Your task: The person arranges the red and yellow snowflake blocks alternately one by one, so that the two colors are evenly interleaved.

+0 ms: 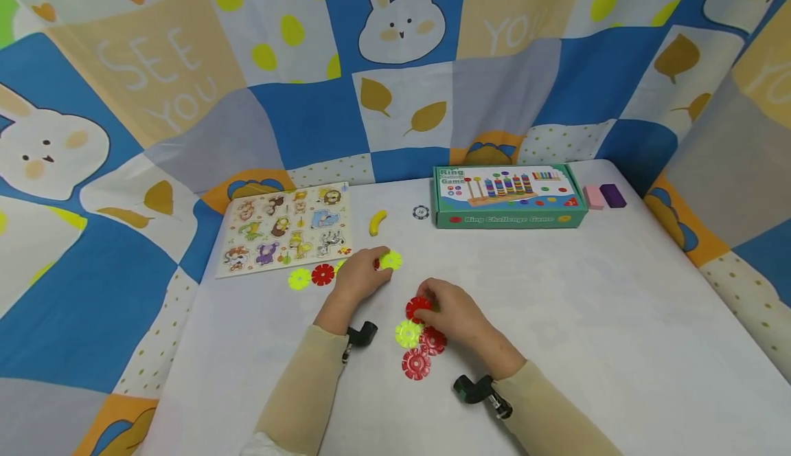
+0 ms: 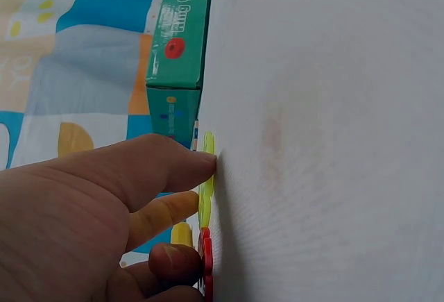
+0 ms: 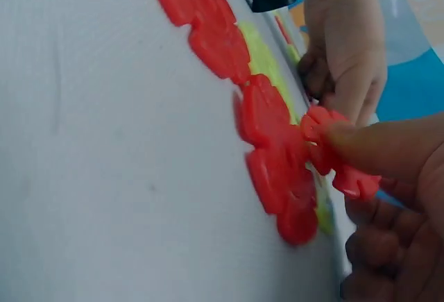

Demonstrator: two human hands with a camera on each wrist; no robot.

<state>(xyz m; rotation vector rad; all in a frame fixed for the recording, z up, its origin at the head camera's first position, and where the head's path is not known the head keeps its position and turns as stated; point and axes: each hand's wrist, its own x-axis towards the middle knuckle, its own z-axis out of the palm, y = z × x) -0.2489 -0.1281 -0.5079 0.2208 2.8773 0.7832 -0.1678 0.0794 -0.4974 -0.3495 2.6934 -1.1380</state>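
My right hand [image 1: 454, 312] pinches a red snowflake disc [image 1: 417, 310] between thumb and finger; in the right wrist view this disc [image 3: 356, 182] tilts above other discs. Below it on the table lie a yellow-green disc [image 1: 408, 334] and two red discs [image 1: 417, 364]. My left hand [image 1: 363, 274] has its thumb and fingers at the edges of another yellow-green disc [image 1: 392, 259], beside a red disc [image 2: 206, 264] that the fingers partly hide. A row with a yellow-green disc [image 1: 299, 279] and a red disc [image 1: 323, 275] runs left of that hand, its end covered by it.
An animal puzzle board [image 1: 287, 229] lies at the back left, a yellow toy banana [image 1: 377, 222] near it. A round patterned chip [image 1: 421, 212] sits beside the green game box [image 1: 509, 221]. Pink [image 1: 594, 198] and purple blocks [image 1: 613, 196] are right of the box. Patterned cloth [image 1: 408, 112] hangs behind.
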